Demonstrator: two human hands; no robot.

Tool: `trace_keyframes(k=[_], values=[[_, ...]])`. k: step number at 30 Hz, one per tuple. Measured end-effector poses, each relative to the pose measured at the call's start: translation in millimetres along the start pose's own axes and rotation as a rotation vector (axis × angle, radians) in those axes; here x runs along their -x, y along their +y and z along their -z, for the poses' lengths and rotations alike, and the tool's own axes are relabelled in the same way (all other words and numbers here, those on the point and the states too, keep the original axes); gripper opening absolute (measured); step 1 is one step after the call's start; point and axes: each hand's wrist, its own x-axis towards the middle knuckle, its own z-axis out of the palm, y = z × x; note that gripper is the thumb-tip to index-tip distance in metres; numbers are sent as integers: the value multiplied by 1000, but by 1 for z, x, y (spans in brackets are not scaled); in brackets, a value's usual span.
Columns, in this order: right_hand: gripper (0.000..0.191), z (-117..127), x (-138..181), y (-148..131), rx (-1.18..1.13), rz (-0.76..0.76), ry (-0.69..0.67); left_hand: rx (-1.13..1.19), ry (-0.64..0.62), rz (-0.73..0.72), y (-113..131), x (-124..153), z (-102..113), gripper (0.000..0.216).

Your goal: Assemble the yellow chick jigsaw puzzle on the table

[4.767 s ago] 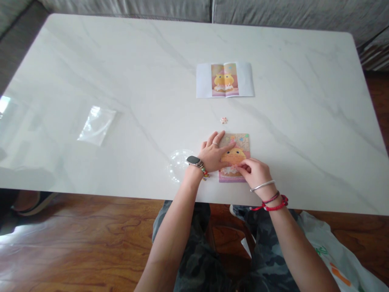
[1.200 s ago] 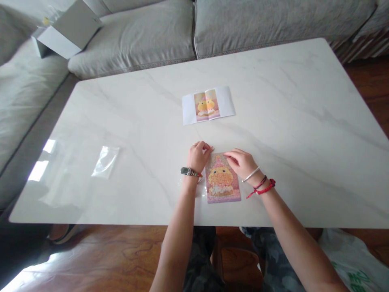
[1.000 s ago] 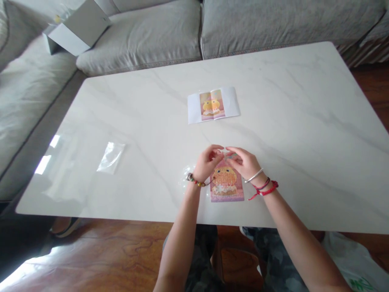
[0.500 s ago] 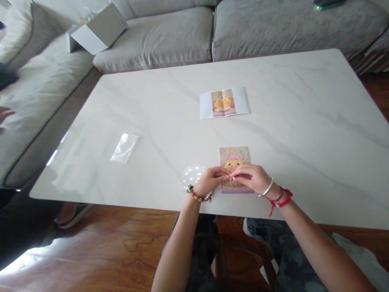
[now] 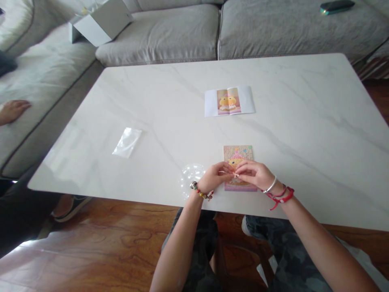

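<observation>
A small jigsaw puzzle (image 5: 238, 154) of a yellow chick with a pink hat lies near the front edge of the white marble table (image 5: 182, 101). My left hand (image 5: 216, 176) and my right hand (image 5: 253, 174) meet over the puzzle's lower half, fingertips pinched together on something tiny I cannot make out. Both hands hide the bottom part of the picture. A printed sheet (image 5: 229, 101) with the same chick picture lies farther back.
A clear plastic bag (image 5: 127, 142) lies on the table to the left. A grey sofa (image 5: 161, 32) wraps the far and left sides, with an open white box (image 5: 101, 20) and a dark phone (image 5: 336, 6) on it. Another person's hand (image 5: 12, 111) rests on the left cushion.
The loose piece beyond the puzzle is gone. My hands lifted from the puzzle's top, met in a pinch, and came down over its lower half. The view tilted up toward the sofa.
</observation>
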Motion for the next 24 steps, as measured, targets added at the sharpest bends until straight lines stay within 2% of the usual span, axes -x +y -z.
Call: trace_keyframes(k=[2,6,12,15,18,24], values=[[15,0,1,1,-55,-27,-7,-4,-20,-15,-1,-1,-1,23],[24,-5,3,3,-159,-136,66,-131,-10,-46,-1,-2,-5,20],[17,-6,5,8,-66,-162,103,-273,-44,-56,0,-1,-6,17],[17,-7,7,9,22,-155,110,-426,-6,-60,2,1,0,16],[14,-9,7,5,184,-130,114,-585,-25,-83,4,3,6,13],[11,-16,4,-3,492,54,121,-827,-53,-184,4,3,4,13]])
